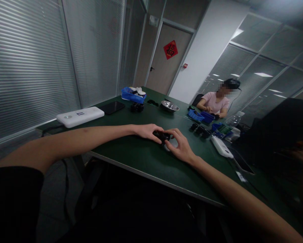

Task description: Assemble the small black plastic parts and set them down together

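A small black object [161, 135], its exact kind too dark to make out, is gripped between my two hands just above the green table [138, 152]. My left hand [148, 131] closes on its left end with thumb and fingers. From the other side, the curled fingers and thumb of my right hand [181, 146] pinch its right end. A pale round item [172, 144] shows beneath the right fingers, partly covered by them; I cannot tell whether it is touched.
Behind my hands are black parts [136, 107], a metal bowl [169, 106] and a blue bin [133, 95]. A phone [113, 107] and white power bank [80, 116] lie left. Rightward are more black parts [200, 130], a bottle [233, 120] and another white device [221, 146]. A co-worker [216, 103] sits across.
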